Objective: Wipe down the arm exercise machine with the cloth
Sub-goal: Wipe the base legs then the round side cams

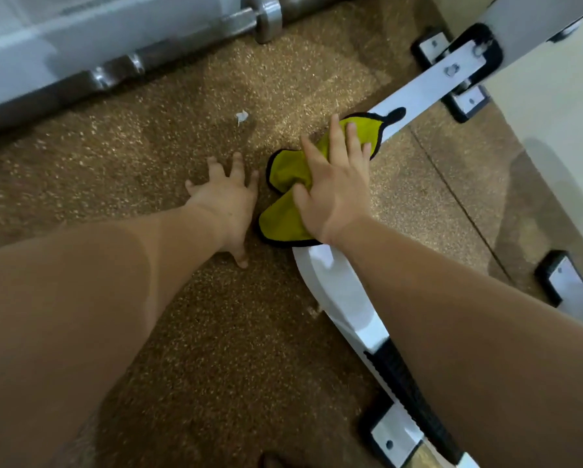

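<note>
From the head camera, looking steeply down, the right hand [334, 184] lies flat on a yellow cloth [285, 177] with black edging, fingers straight and spread, pressing it down rather than gripping it; the thumb rests against a fold near the cloth's middle. The cloth sits bunched on the white base bar [428, 86] of the arm exercise machine and covers the stretch of bar under the palm, so the bar shows only above the fingertips and again below the wrist. One black-edged corner of the cloth pokes out onto the white metal beyond the fingers. The left hand [227, 204] is released too, fingers splayed and planted on the speckled brown rubber floor [131, 170] just beside the cloth, holding nothing. Lower down, the right forearm crosses the bar and hides part of a black ribbed strip [408, 383] that runs along it. Black foot plates [469, 103] with bolted white tabs sit where the bar meets a white upright [536, 21], which is cut off by the top edge. A metal barbell [182, 38] lies along the upper left, blurred, both ends out of view. A small white scrap [242, 116] lies on the floor well above the left hand; what it is cannot be made out.
</note>
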